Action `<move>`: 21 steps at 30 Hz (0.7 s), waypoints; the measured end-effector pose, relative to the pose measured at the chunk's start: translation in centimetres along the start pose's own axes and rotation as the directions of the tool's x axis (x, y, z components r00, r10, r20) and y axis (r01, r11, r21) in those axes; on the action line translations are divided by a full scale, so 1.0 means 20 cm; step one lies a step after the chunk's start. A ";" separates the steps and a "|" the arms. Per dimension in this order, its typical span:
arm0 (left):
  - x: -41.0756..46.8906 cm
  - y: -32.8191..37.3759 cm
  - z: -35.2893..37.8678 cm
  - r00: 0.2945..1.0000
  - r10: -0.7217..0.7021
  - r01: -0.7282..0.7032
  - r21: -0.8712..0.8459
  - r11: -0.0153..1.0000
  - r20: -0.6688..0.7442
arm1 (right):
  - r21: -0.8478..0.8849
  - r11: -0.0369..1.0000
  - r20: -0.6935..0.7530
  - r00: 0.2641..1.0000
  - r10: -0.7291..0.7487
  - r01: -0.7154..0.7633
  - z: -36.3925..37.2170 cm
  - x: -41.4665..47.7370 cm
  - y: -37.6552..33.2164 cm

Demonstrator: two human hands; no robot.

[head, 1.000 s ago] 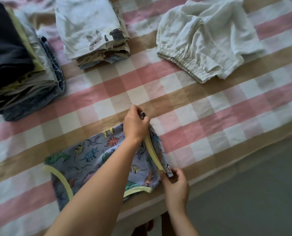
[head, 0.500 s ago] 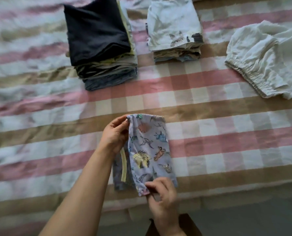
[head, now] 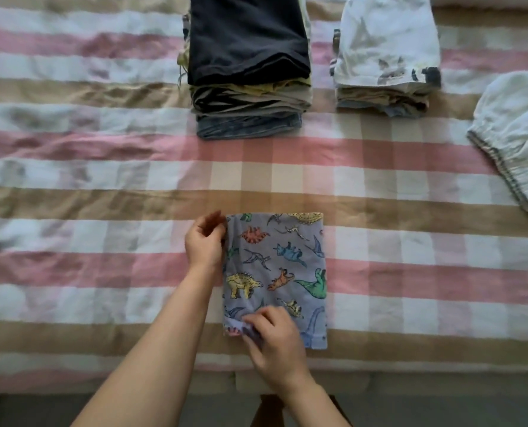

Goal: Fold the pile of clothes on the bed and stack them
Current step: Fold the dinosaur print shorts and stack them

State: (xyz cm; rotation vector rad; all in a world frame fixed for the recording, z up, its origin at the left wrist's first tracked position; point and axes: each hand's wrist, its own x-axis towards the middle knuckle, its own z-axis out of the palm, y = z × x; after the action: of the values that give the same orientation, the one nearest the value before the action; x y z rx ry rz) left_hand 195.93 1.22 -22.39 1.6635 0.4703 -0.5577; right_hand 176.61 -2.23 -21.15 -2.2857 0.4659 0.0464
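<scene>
A bed is seen covered by a checked sheet of pink, tan and white bands (head: 71, 195). At its far side, a tall stack of folded clothes topped by a black garment (head: 247, 72) is set. At the right edge, a crumpled white garment with an elastic hem (head: 515, 134) is spread. Between these two, a lower stack topped by a white printed piece (head: 386, 57) is placed. Near the front edge of the bed, well apart from the stacks, a blue-grey garment printed with coloured dinosaurs (head: 281, 266) is laid flat as a folded rectangle. Its near left corner is pinched by the right hand (head: 275, 337). The left hand (head: 204, 241) is held with curled fingers against the far left edge; whether cloth is gripped there cannot be told.
</scene>
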 end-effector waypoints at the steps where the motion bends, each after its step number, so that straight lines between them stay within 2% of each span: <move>1: -0.03 -0.02 -0.02 0.999 0.040 -0.040 0.055 0.998 -0.013 | 0.010 0.999 -0.086 0.996 0.032 -0.032 -0.03 0.00 0.02; 2: -0.06 -0.05 -0.03 0.998 0.064 -0.063 0.106 0.992 -0.014 | 0.050 0.993 -0.202 0.973 0.113 -0.105 -0.06 0.00 0.03; 4: -0.16 -0.12 -0.06 0.997 0.074 -0.075 0.208 0.975 0.012 | 0.171 0.929 -0.361 0.856 0.370 -0.329 -0.13 0.02 0.09; 6: -0.26 -0.22 -0.09 0.996 0.087 -0.094 0.292 0.952 0.036 | 0.307 0.803 -0.345 0.727 0.594 -0.511 -0.18 0.04 0.16; 8: -0.35 -0.30 -0.11 0.996 0.087 -0.087 0.350 0.933 0.018 | 0.454 0.685 -0.250 0.656 0.712 -0.571 -0.21 0.06 0.21; 11: -0.42 -0.38 -0.14 1.000 0.019 -0.016 0.332 0.943 -0.007 | 0.534 0.613 -0.149 0.649 0.746 -0.582 -0.19 0.04 0.21; 16: -0.46 -0.32 -0.13 0.991 -0.120 0.105 0.187 0.977 0.067 | 0.661 0.500 0.017 0.678 0.735 -0.559 -0.20 0.02 0.18; 18: -0.48 -0.27 -0.13 0.988 -0.124 0.107 0.165 0.981 0.097 | 0.696 0.479 0.030 0.688 0.725 -0.536 -0.25 0.02 0.16; 21: -0.55 -0.15 -0.08 0.992 -0.046 0.031 0.128 0.991 0.120 | 0.721 0.499 -0.006 0.717 0.697 -0.480 -0.40 0.02 0.13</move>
State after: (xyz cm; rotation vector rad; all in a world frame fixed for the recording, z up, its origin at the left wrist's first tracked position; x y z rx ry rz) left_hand 185.44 3.36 -17.96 1.7311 0.3841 -0.7269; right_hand 175.25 -9.72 -17.59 -1.2951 1.2219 -0.1154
